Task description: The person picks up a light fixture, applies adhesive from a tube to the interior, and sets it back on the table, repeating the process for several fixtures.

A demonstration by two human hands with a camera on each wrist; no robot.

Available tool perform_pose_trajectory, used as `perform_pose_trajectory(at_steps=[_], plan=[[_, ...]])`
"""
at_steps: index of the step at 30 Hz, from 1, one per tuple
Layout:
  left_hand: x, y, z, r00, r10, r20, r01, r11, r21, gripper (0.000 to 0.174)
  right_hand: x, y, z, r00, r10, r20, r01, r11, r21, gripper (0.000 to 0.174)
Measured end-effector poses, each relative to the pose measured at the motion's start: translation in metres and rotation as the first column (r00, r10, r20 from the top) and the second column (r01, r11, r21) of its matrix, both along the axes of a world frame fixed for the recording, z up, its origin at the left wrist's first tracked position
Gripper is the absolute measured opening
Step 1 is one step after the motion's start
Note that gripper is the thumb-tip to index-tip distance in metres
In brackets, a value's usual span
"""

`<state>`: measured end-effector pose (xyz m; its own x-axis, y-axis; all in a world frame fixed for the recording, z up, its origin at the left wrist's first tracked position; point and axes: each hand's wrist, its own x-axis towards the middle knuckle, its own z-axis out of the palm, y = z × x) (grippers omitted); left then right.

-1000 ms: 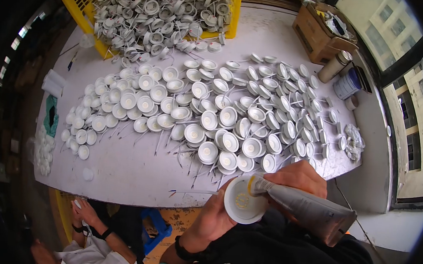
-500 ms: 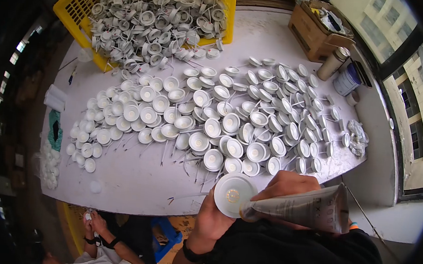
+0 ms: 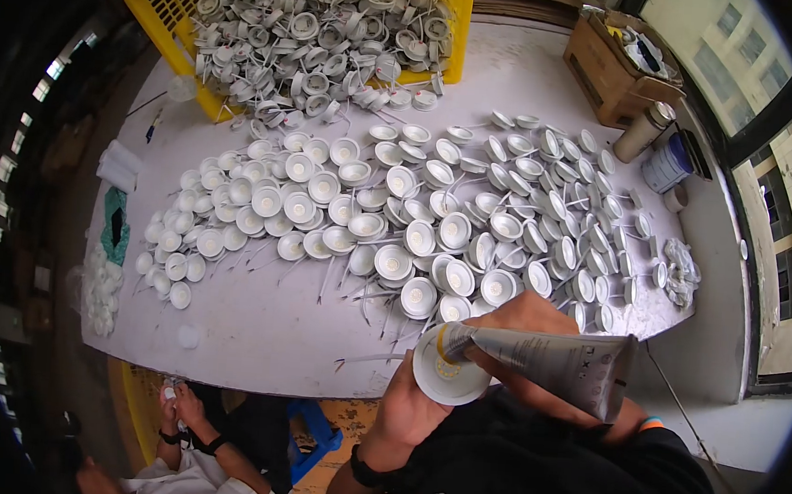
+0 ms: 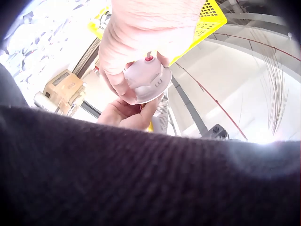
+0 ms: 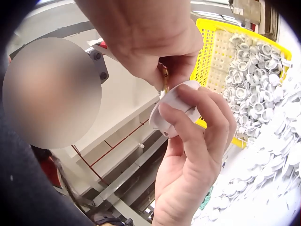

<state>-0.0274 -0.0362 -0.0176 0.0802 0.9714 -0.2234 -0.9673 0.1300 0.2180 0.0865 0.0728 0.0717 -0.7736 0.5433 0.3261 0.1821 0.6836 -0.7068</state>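
Currently, left hand (image 3: 409, 409) gripping a white lamp housing (image 3: 461, 389), right hand (image 3: 531, 315) gripping a grey tube (image 3: 558, 364) over it

The left hand (image 4: 146, 33) curls its fingers round a white cup-shaped piece (image 4: 146, 77) with a small red spot on its base, while the right hand (image 4: 124, 113) is just below the rim, next to a printed tube (image 4: 161, 115). A yellow basket (image 4: 211, 19) shows behind the left hand; a cardboard box (image 4: 63, 89) stands near washed-out pale pieces (image 4: 35, 35). Dark fabric (image 4: 141, 174) fills the foreground.
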Motion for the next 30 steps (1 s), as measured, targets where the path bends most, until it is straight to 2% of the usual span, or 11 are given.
perform_pose_trajectory(at_steps=[5, 8, 11, 20, 22, 23, 25, 26, 27, 28, 30], plan=[[-0.036, -0.001, -0.014, 0.958, 0.223, -0.180, -0.255, 0.951, -0.177, 0.051, 0.004, -0.001, -0.009, 0.998, -0.048, -0.031, 0.036, 0.954, -0.298, 0.014], [-0.083, -0.018, -0.059, 0.867, 0.356, -0.349, -0.447, 0.864, -0.232, 0.051, 0.003, -0.007, -0.017, 0.949, -0.294, -0.115, 0.115, 0.661, -0.741, 0.022], [-0.141, -0.039, -0.123, 0.768, 0.325, -0.552, -0.542, 0.789, -0.290, 0.050, -0.001, -0.008, -0.022, 0.916, -0.379, -0.129, 0.125, 0.577, -0.807, 0.024], [-0.252, -0.069, -0.212, 0.501, -0.214, -0.839, -0.709, 0.455, -0.539, 0.049, -0.024, 0.000, -0.031, 0.893, -0.447, -0.041, 0.215, 0.505, -0.836, 0.019], [-0.265, -0.072, -0.217, -0.208, -0.779, -0.591, -0.885, 0.407, -0.224, 0.040, -0.027, 0.005, -0.037, 0.902, -0.428, -0.049, 0.201, 0.519, -0.830, 0.019], [-0.267, -0.074, -0.221, -0.201, -0.782, -0.590, -0.888, 0.399, -0.227, 0.040, -0.029, 0.007, -0.038, 0.896, -0.441, -0.046, 0.212, 0.517, -0.829, 0.020], [-0.256, -0.048, -0.187, -0.553, -0.723, -0.414, -0.824, 0.403, 0.398, 0.031, -0.036, 0.010, -0.041, 0.886, -0.462, -0.047, 0.230, 0.524, -0.820, 0.022], [-0.256, -0.034, -0.184, -0.550, -0.726, -0.413, -0.827, 0.402, 0.395, 0.031, -0.039, 0.012, -0.043, 0.888, -0.459, -0.043, 0.230, 0.522, -0.822, 0.022], [-0.255, -0.019, -0.182, -0.442, -0.502, -0.743, -0.869, 0.446, 0.215, 0.028, -0.042, 0.013, -0.045, 0.880, -0.474, -0.040, 0.233, 0.503, -0.832, 0.022], [-0.255, -0.006, -0.182, -0.205, -0.231, -0.951, -0.843, 0.535, 0.052, 0.026, -0.044, 0.014, -0.047, 0.871, -0.490, -0.038, 0.237, 0.485, -0.842, 0.022], [-0.265, 0.022, -0.204, -0.010, -0.286, -0.958, -0.803, 0.573, -0.163, 0.032, -0.049, 0.015, -0.047, 0.875, -0.483, -0.037, 0.235, 0.490, -0.839, 0.023]])
